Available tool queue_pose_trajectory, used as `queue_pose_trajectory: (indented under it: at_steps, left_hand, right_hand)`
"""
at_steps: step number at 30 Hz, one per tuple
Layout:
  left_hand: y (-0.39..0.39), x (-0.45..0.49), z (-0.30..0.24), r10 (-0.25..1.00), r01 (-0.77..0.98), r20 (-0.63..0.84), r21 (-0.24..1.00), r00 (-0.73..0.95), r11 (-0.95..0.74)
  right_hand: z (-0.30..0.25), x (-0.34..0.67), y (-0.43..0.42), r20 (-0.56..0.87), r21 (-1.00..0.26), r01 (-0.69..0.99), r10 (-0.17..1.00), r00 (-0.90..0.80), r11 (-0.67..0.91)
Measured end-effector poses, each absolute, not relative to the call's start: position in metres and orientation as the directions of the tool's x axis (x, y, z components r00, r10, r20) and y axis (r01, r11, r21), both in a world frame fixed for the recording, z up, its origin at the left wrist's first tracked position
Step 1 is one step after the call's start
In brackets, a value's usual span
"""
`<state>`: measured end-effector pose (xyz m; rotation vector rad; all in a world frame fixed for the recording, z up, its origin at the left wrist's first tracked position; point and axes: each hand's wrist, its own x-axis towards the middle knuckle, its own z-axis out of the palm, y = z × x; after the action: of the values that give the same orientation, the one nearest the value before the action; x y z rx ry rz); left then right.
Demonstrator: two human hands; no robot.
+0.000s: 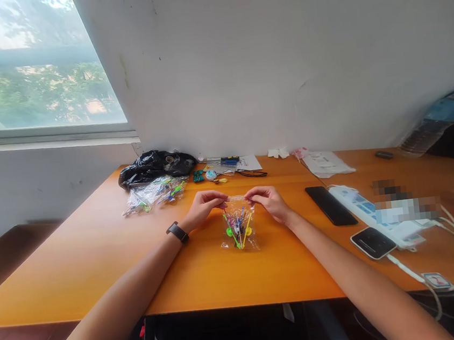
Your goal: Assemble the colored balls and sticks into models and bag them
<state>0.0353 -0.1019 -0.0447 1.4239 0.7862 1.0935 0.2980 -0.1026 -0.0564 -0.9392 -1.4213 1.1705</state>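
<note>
A small clear plastic bag (239, 225) hangs upright above the middle of the wooden table, its top edge stretched between my two hands. Inside it show thin green, yellow and white sticks, a green disc, a yellow disc and some dark small parts. My left hand (204, 205), with a black watch on the wrist, pinches the bag's upper left corner. The upper right corner is pinched by my right hand (268, 201). Whether the bag's bottom touches the table I cannot tell.
More clear bags (156, 193) of coloured parts lie beside a black plastic bag (155, 164) at the back left. Small tools and glasses (251, 173) lie behind my hands. On the right are a black phone (330, 205), a power strip (361, 207), another phone (373, 243) and looping cables.
</note>
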Motion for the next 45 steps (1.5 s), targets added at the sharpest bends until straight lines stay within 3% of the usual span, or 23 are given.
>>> queue_pose_trajectory:
  at_steps: [8,13,22,29,45]
  left_hand:
    - [-0.105,0.041,-0.046,0.940,-0.085,0.202,0.979,0.273,-0.186]
    - [-0.109,0.047,-0.047,0.945,-0.117,0.255,0.965,0.207,-0.235]
    - [-0.113,0.050,-0.046,0.920,-0.074,0.181,0.983,0.347,-0.165]
    - [-0.117,0.054,-0.049,0.893,-0.055,0.188,0.982,0.408,-0.181]
    - [-0.105,0.036,-0.042,0.922,-0.090,0.130,0.990,0.364,-0.104]
  right_hand:
    - [-0.050,0.298,-0.108,0.326,-0.938,0.049,0.920,-0.217,0.344]
    - [-0.050,0.291,-0.108,0.332,-0.932,0.101,0.931,-0.154,0.349]
    - [-0.051,0.285,-0.113,0.333,-0.940,0.032,0.932,-0.143,0.340]
    - [-0.053,0.272,-0.121,0.184,-0.978,0.046,0.949,-0.255,0.202]
    - [-0.052,0.293,-0.108,0.273,-0.960,-0.009,0.934,-0.231,0.279]
